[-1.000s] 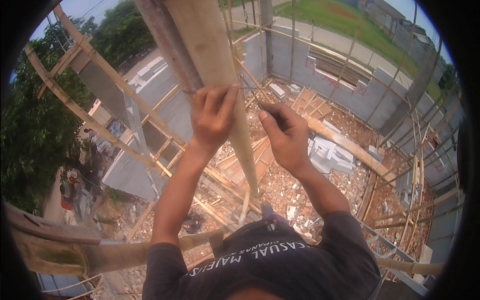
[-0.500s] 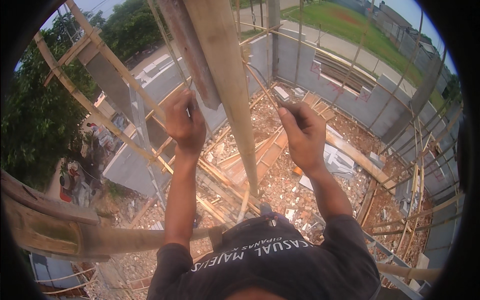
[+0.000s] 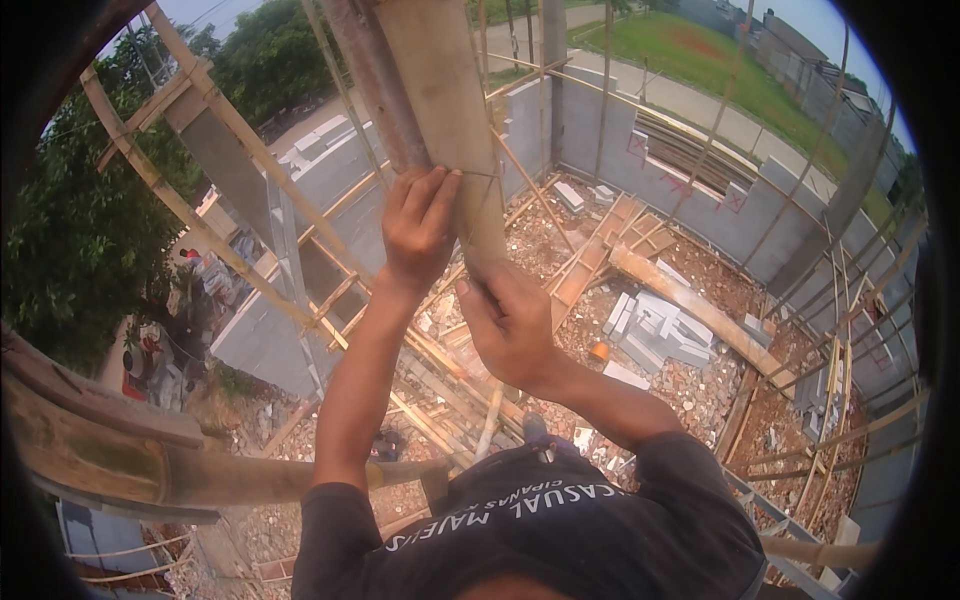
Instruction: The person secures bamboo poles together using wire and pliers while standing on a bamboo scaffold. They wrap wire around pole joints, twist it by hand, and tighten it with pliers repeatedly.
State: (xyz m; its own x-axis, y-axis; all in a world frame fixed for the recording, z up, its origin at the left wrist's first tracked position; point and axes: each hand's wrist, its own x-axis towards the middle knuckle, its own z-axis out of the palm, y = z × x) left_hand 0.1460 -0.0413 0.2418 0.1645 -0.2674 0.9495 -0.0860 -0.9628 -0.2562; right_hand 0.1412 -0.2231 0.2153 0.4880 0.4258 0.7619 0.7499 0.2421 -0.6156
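Observation:
A pale bamboo pole (image 3: 435,90) comes down from the top middle, with a rough brown beam (image 3: 370,75) along its left side. Crossing the pole's face is a thin dark strand (image 3: 478,174), perhaps wire or cord. My left hand (image 3: 415,230) is closed at the pole's left edge, its fingertips meeting the strand's left end. Lower down, my right hand (image 3: 512,325) lies in front of the pole with thumb and fingers pinched together. What it pinches is hidden, and so is the pole's lower part behind it.
Far below lies rubble ground (image 3: 560,420) with planks (image 3: 590,265), white blocks (image 3: 660,325) and a thick bamboo log (image 3: 690,300). Grey block walls (image 3: 690,205) surround it. Bamboo scaffolding (image 3: 215,100) rises on the left; a thick horizontal bamboo pole (image 3: 260,480) crosses beside me.
Both hands have come inward from either side of the pole. The left moved right onto the pole's edge; the right moved left and down in front of it. The strand now shows across the pole.

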